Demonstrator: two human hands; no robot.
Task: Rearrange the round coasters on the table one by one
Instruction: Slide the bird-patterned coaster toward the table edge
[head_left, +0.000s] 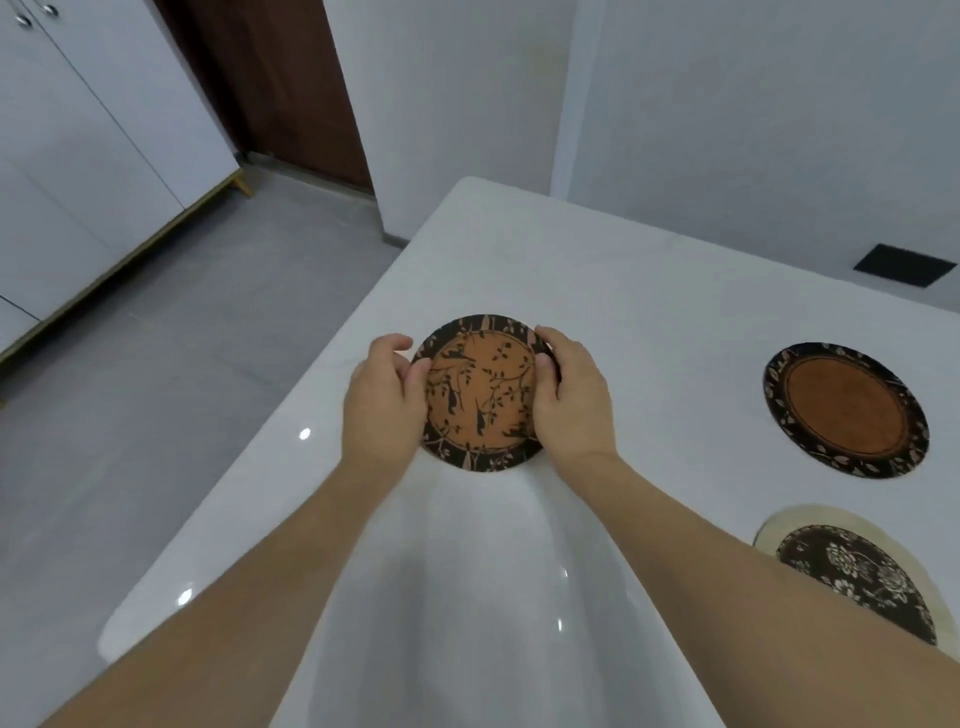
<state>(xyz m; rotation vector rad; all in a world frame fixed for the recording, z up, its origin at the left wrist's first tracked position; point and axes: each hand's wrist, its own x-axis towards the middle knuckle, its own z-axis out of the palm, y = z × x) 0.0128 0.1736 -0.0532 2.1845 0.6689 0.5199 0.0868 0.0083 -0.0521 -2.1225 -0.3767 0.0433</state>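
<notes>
Over table (649, 291): both hands gripping branch-pattern coaster (480, 395) edges.

round cork-brown coaster w/ black border & black bird-and-branch print (480, 392) sits near the left edge of the white desk (649, 291), gripped at its left & right rims by both hands; can't tell if flat on the surface or just lifted. round coaster w/ plain brown centre & black leaf-pattern border (845, 409) lies flat to the right, well apart from the first. round coaster w/ pale cream rim & black centre w/ white flower print (852, 571) lies flat nearer the camera, just below the 2nd one, its lower right part hidden behind the right forearm.
</notes>
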